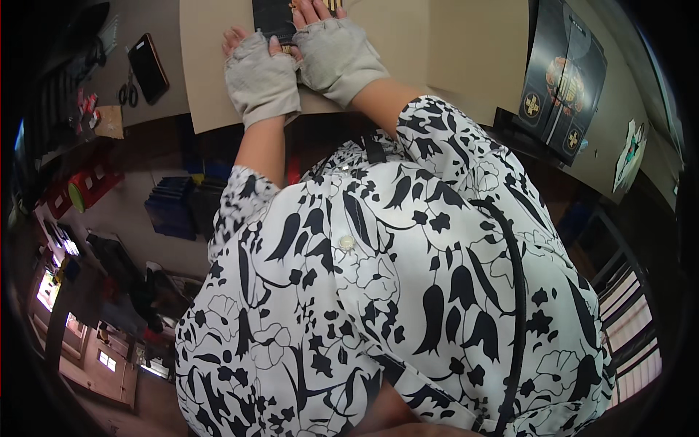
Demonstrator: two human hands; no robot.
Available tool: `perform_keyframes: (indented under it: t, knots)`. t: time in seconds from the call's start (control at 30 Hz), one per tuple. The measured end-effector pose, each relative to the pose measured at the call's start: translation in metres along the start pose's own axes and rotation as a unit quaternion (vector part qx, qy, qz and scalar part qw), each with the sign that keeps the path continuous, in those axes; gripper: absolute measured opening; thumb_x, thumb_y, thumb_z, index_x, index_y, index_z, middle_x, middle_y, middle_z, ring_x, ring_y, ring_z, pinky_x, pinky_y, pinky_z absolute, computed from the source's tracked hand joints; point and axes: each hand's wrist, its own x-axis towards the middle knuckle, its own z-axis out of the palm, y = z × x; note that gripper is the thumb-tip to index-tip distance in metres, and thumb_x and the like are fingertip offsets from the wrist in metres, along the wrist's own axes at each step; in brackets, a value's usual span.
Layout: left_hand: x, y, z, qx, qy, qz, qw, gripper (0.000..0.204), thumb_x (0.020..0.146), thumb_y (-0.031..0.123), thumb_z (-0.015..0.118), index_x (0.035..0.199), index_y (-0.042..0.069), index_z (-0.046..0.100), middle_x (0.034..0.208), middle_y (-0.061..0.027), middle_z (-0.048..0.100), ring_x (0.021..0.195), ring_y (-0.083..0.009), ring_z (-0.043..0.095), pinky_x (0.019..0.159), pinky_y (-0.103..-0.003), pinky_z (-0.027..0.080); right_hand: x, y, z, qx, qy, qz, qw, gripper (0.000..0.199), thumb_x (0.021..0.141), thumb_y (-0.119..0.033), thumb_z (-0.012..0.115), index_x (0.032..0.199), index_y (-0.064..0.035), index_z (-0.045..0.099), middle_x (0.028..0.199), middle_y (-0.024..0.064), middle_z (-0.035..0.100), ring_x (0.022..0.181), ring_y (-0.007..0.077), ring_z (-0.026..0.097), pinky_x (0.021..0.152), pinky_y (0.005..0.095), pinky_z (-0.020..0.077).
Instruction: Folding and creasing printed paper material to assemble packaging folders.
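Note:
Both my hands wear pale grey fingerless gloves and lie side by side at the top of the view. Under and between them is a black printed card or box panel (271,20) with gold marks, cut off by the top edge. My right hand (341,57) rests on it, its bare fingers stretched flat over the black surface. My left hand (261,76) lies by the panel's left side, fingers extended and thumb apart, near the panel's edge. Beneath both is a large tan cardboard sheet (207,54).
Left on the table are a dark phone (149,67), scissors (129,92) and a brown paper scrap (109,122). At right lies a flat black printed box (561,84), with a clear plastic packet (629,156) beyond. Red crates (91,186) and blue bins (171,207) stand lower left.

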Motion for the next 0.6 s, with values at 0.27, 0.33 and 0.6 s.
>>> perform_keyframes:
  t: [0.27,0.33,0.6]
  knots:
    - [0.066,-0.028,0.019,0.09,-0.007,0.009,0.996,0.068,0.104,0.042,0.05,0.153,-0.004,0.044,0.149,-0.029,0.053,0.135,-0.0517,0.051,0.116,-0.053,0.04,-0.003,0.005,-0.004,-0.035,0.015,-0.016,0.999,0.067,0.096,-0.03,0.055,0.15,0.0092,0.044,0.159,0.0285,0.043,0.146,0.0385,0.045,0.121,0.0492,0.0354]
    - [0.089,-0.043,0.024,0.129,0.026,0.065,0.989,0.067,0.105,0.042,0.048,0.152,-0.005,0.044,0.145,-0.0297,0.056,0.132,-0.0483,0.055,0.114,-0.05,0.043,-0.003,0.004,-0.003,-0.007,0.03,-0.019,0.999,0.067,0.097,-0.029,0.055,0.15,0.009,0.044,0.159,0.0284,0.043,0.146,0.0385,0.045,0.121,0.0497,0.0353]
    - [0.087,-0.037,0.003,-0.047,-0.072,-0.063,0.994,0.068,0.106,0.042,0.045,0.154,-0.006,0.041,0.145,-0.0304,0.056,0.131,-0.044,0.057,0.114,-0.046,0.043,-0.02,0.007,-0.005,0.042,0.106,0.036,0.993,0.078,0.093,-0.034,0.068,0.156,0.0012,0.039,0.162,0.0243,0.041,0.149,0.0384,0.042,0.123,0.0556,0.0296]
